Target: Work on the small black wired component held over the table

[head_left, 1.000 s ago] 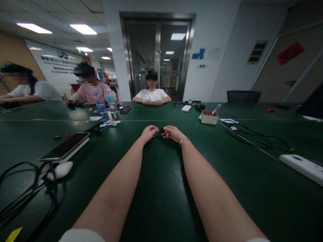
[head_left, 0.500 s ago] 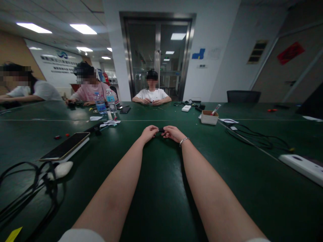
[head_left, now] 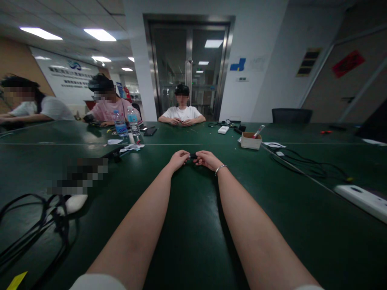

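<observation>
Both my arms reach forward over the dark green table (head_left: 193, 225). Between my fingertips is a small black object (head_left: 192, 156), too small for its kind to be made out; a lighter tip shows at its left end. My left hand (head_left: 179, 160) pinches that left end. On the other end, my right hand (head_left: 207, 160) is closed with thumb and fingers bent round it. A silver bracelet (head_left: 220, 169) circles my right wrist. The fingers cover part of the object, which is held just over the tabletop.
To the left lie black cables (head_left: 27, 233), a white mouse-shaped object (head_left: 75, 204) and a blurred-out patch. Water bottles (head_left: 121, 125) stand farther back. On the right are a small open box (head_left: 250, 141), more cables (head_left: 314, 161) and a white power strip (head_left: 363, 201). Several people sit around the table.
My hands and the black object keep practically the same position. At the far left, the co-worker in pink has shifted their hands slightly.
</observation>
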